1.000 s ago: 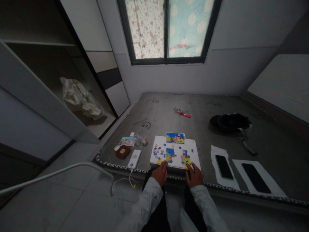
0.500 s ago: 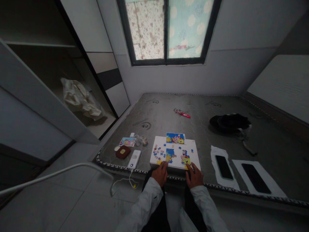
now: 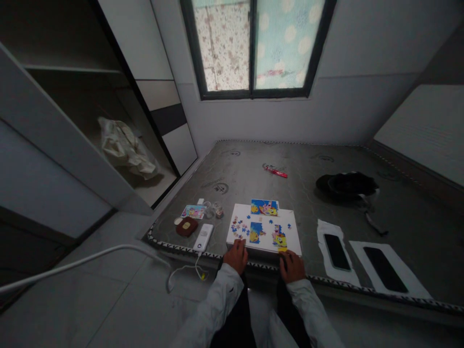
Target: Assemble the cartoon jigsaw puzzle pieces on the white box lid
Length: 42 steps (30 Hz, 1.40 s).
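A white puzzle board (image 3: 290, 217) lies near the front edge of a grey mattress (image 3: 297, 179). On it sit partly joined cartoon puzzle sections (image 3: 255, 232) and several loose blue pieces (image 3: 238, 227). A cartoon reference picture (image 3: 264, 207) rests at the board's far edge. My left hand (image 3: 236, 256) has its fingers curled at the board's near left edge, close to the loose pieces. My right hand (image 3: 292, 266) rests at the near right edge, fingers bent down by a yellow section (image 3: 280, 240). Anything held in either hand is too small to make out.
Left of the board lie a white power bank (image 3: 203, 237) with a cable, a dark red case (image 3: 186, 226), a small card (image 3: 193, 211) and small jars (image 3: 213, 209). Two phones (image 3: 336, 245) lie on white sheets at right. A black cloth heap (image 3: 346, 184) and a red item (image 3: 275, 170) lie farther back.
My left hand has slid a little left along the board's near edge, toward the loose pieces. The view has shifted slightly. My right hand has stayed at the near right edge.
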Motion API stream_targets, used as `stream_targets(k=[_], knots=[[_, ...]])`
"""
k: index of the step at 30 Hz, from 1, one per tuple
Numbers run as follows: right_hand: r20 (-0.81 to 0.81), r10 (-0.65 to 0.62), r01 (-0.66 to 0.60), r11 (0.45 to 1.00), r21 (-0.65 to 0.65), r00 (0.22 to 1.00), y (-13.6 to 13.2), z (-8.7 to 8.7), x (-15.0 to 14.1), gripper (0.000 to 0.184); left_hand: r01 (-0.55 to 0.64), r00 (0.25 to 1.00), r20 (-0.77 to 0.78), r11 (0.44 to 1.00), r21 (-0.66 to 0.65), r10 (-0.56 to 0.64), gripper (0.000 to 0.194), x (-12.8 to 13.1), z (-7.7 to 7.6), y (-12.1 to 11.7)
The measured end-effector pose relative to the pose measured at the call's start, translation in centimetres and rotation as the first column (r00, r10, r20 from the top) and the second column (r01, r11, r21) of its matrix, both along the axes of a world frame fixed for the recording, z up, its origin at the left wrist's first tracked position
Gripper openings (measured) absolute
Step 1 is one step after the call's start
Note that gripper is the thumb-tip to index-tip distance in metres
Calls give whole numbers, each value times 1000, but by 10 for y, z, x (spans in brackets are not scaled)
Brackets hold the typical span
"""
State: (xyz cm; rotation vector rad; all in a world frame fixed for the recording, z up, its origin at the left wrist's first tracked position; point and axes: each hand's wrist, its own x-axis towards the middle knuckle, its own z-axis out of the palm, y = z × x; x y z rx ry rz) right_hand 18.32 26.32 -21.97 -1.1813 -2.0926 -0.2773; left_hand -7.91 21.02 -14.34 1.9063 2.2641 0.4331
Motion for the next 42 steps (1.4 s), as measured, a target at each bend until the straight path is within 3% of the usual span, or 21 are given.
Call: stream_targets(k=[5,15,21,30,42], knots=[[8,-7,7,1000,-8,1000,0,0,-1,24,-155,986,58,988,-15,155,38,-8,7,2],[-7,-27,27,1000,2,1000,0,2,-2,23,-42,996,69,990,-132,51,35,-14,27,40],[-4,-19,19,1000,16,1000,2,0,-1,21,-37,996,72,990,-139,48,37,-31,26,65],[-8,4,-4,1000,20,1000,7,-9,3,21,-7,997,69,985,-172,20,33,-41,25,80],[-34,8,-7,999,34,999,3,-3,1,22,-164,981,74,974,-155,177,36,-27,27,101]])
